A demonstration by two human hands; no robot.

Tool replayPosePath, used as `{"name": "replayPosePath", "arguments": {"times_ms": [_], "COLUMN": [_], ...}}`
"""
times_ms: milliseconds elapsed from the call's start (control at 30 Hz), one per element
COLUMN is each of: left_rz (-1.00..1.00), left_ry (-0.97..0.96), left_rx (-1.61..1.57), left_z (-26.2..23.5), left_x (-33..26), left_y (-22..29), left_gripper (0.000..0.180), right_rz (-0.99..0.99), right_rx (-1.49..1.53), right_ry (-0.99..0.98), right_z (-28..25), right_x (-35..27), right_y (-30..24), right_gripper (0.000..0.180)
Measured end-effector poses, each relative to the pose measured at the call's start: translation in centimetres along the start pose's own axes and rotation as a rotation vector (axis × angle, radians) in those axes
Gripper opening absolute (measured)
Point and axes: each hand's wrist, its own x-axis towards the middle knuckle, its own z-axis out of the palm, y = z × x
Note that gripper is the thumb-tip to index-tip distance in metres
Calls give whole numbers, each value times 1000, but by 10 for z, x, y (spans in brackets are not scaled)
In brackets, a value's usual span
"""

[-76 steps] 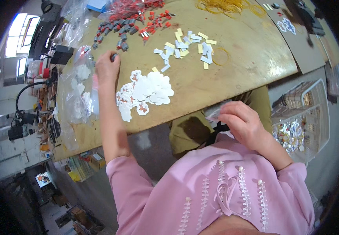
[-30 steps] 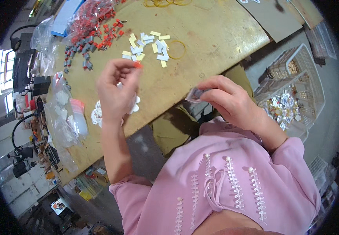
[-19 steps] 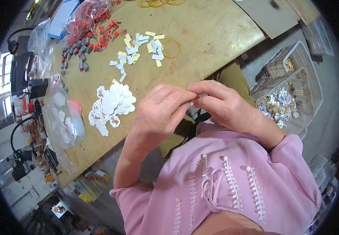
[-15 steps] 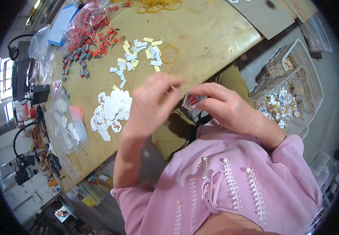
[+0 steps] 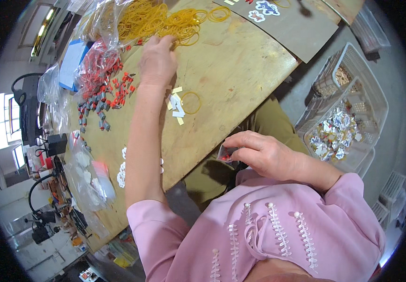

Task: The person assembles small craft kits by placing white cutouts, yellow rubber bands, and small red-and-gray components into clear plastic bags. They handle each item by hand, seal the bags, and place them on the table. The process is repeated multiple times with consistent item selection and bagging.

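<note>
Many red pieces (image 5: 121, 94) near left hand (image 5: 157, 61)

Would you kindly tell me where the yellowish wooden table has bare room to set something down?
The widest bare patch of yellowish wooden table lies between the thin yellow ring and the flat grey board. It's crowded leftward with small red-and-grey pieces, and at the far side with tangled yellow bands by the left hand.

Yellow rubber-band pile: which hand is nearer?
Left. The left hand is at the edge of the yellow rubber-band pile; the right hand is well away, off the table, holding a small clear bag.
</note>
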Motion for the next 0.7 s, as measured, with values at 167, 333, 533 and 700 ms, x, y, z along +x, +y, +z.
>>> {"name": "replayPosePath", "arguments": {"times_ms": [167,333,533,700], "left_rz": [-50,-12,166,314], "left_ry": [-135,-277,3,123], "left_rx": [-222,-524,-248,100], "left_z": [-6,-24,-19,6], "left_x": [-9,-52,-12,10], "left_y": [1,42,32,11], "left_gripper": [18,15,23,13], "right_rz": [48,48,41,47], "right_rx": [17,33,29,40], "right_ry": [21,16,10,11], "right_z": [-7,-7,-5,-2], "right_x": [-7,-8,-6,-6], "right_y": [8,13,11,8], "right_gripper": [37,39,36,34]}}
